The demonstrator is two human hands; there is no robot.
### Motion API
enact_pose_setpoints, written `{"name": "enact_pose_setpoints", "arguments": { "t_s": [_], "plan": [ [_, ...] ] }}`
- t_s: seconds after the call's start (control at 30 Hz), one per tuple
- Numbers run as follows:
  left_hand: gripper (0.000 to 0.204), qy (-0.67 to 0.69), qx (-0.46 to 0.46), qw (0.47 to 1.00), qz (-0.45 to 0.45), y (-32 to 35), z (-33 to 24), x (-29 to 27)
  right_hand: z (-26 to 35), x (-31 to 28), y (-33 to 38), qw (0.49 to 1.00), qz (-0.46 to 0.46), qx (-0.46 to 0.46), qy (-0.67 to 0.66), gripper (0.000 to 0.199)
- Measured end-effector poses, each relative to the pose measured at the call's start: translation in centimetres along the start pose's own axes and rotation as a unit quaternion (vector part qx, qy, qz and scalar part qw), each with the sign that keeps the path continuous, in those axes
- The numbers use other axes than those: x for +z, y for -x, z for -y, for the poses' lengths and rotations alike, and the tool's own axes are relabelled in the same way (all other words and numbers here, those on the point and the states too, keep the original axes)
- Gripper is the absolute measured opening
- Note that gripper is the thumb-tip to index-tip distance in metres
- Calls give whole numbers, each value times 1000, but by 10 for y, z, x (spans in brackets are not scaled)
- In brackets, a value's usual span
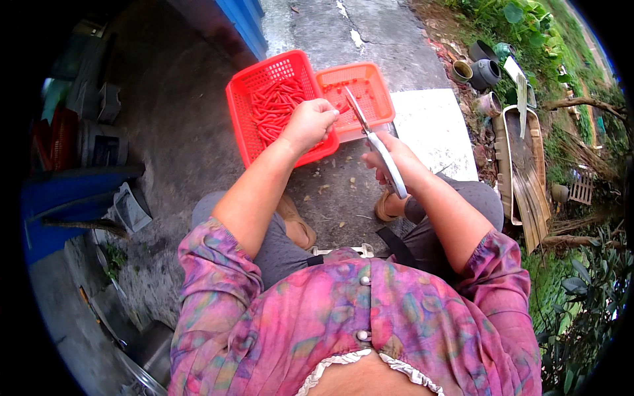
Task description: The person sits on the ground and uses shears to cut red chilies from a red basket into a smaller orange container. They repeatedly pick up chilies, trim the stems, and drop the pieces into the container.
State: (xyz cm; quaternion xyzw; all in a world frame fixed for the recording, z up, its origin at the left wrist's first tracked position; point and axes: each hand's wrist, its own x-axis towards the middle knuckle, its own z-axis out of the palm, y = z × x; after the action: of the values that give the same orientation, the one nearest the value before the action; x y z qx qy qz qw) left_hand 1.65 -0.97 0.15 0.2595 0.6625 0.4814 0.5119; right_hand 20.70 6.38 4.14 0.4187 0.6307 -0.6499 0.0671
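Observation:
My left hand (309, 125) is closed in a pinch over the near right rim of a deep red plastic basket (239, 99). A small red tip of a chili pepper (335, 113) shows at its fingertips; the rest is hidden. Inside that basket lies a heap of whole red chili peppers (272, 105). Wrapped around the pale handles of a pair of scissors (386, 155) is my right hand (399, 162). The blades point up and away, over a shallower orange-red basket (376, 99) with several small cut chili pieces (363, 82) scattered on its bottom.
A white board (436, 129) lies right of the baskets. My sandalled feet stand on the concrete just this side. Pots (485, 74) and a long weathered trough (522, 158) line the right edge. A blue panel (241, 26) rises at the back; a dustpan (131, 208) is at left.

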Motion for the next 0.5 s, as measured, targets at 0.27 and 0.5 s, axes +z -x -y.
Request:
{"name": "enact_pose_setpoints", "arguments": {
  "t_s": [0.27, 0.5],
  "plan": [
    [11, 15, -11, 1000, 11, 4, -4, 1, -8, 1, -6, 999, 11, -18, 47, 39],
    [14, 28, 20, 999, 37, 1, 1, 2, 1, 0, 0, 1000, -18, -16, 17, 30]
  ]
}}
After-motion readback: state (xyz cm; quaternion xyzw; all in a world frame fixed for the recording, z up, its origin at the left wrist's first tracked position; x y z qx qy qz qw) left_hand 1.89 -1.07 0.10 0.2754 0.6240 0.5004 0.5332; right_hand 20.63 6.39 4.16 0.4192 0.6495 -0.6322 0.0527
